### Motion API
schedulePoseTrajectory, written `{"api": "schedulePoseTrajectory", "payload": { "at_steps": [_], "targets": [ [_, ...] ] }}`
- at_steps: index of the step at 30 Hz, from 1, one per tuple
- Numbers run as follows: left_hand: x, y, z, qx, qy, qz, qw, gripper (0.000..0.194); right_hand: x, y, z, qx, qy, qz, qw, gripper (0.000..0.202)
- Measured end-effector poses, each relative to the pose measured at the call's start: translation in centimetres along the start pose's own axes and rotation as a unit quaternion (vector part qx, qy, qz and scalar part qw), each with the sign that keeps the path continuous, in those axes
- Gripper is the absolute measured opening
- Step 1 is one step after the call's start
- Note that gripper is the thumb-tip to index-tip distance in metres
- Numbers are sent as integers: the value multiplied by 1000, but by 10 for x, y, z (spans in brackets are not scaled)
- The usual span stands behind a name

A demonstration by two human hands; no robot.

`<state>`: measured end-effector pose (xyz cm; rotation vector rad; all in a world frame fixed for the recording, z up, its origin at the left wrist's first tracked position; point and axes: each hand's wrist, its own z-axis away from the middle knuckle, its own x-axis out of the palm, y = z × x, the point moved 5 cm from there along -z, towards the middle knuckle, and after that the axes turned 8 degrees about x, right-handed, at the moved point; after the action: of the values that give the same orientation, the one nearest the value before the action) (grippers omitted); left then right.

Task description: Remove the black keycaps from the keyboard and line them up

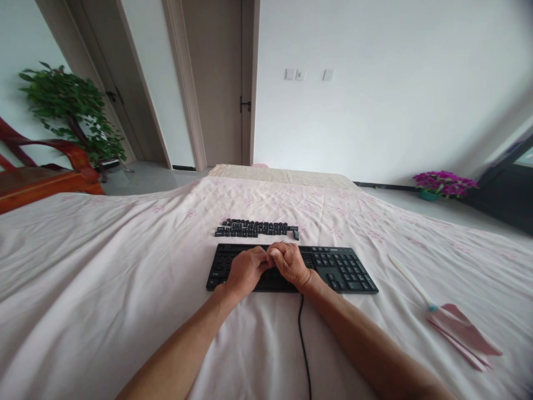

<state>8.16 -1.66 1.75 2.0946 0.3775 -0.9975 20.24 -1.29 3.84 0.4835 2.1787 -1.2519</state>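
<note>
A black keyboard [345,269] lies on a pale pink flowered cloth, its number pad at the right still fitted with keys. Many keys are off its left and middle part. Over that middle part, my left hand [247,268] and my right hand [288,261] meet with fingers pinched together. What they hold between the fingertips, if anything, is too small and hidden to make out. Just beyond the keyboard, loose black keycaps [260,228] are laid out in rows on the cloth.
A black cable [303,344] runs from the keyboard towards me. To the right lies a white-handled brush with a pink cloth head [458,330]. A wooden chair [50,166] and a green plant [70,105] stand at the left, purple flowers [444,182] at the far right.
</note>
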Motion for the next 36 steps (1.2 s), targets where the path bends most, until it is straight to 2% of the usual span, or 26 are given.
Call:
{"api": "schedulePoseTrajectory", "payload": {
  "at_steps": [4, 6, 9, 13, 15, 18, 25, 30, 32, 36],
  "targets": [
    [-1, 1, 5, -3, 31, 20, 999, 21, -1, 4, 3, 72, 54, -56, 994, 58],
    [-2, -3, 5, -18, 46, 39, 998, 18, 0, 5, 3, 85, 61, -80, 991, 59],
    [0, -10, 4, -29, 54, 102, 993, 11, -2, 1, 3, 61, 65, -87, 992, 59],
    [-1, -22, 3, -58, 96, 236, 965, 27, -17, -9, -1, 26, 81, -27, 996, 55],
    [-4, -30, 5, -92, 138, 277, 946, 30, -23, -15, -6, 31, 62, 29, 997, 47],
    [-8, -37, 9, -128, 193, 299, 926, 33, -23, -17, -11, 80, 8, 114, 990, 38],
    [-15, -45, 15, -163, 263, 297, 903, 37, 5, -3, -7, 183, -88, 260, 944, 26],
    [-17, -50, 15, -175, 277, 314, 891, 37, 2, -1, -8, 201, -111, 272, 935, 13],
    [-17, -50, 15, -176, 282, 321, 887, 37, -3, -1, -8, 189, -126, 254, 940, 8],
    [-18, -48, 14, -177, 279, 323, 887, 36, -9, 3, -10, 168, -147, 177, 958, 14]
  ]
}}
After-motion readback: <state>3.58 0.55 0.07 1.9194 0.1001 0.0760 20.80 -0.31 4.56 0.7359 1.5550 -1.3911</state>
